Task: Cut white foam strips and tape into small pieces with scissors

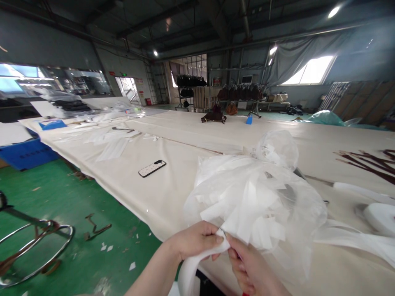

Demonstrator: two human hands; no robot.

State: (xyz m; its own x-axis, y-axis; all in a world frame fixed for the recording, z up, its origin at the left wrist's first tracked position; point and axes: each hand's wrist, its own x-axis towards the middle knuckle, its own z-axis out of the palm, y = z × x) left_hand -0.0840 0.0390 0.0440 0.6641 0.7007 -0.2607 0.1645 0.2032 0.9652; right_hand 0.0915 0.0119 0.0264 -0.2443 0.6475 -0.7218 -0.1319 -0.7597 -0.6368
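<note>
Head view shows us both our hands close together by the near edge of the table point(173, 197). Our left hand point(196, 241) is pinched closed, with its thumb on top of a white strip point(189, 269). Our right hand point(247, 265) curls around a thin tool point(222, 231), but we cannot tell what kind, as most of it is hidden. The strip's long way goes from the pinch out to our left, then bends down. Its top end sits between our hands, with the right fingertips just beside it. A see-through bag point(305, 207) lies just past both hands.
</note>
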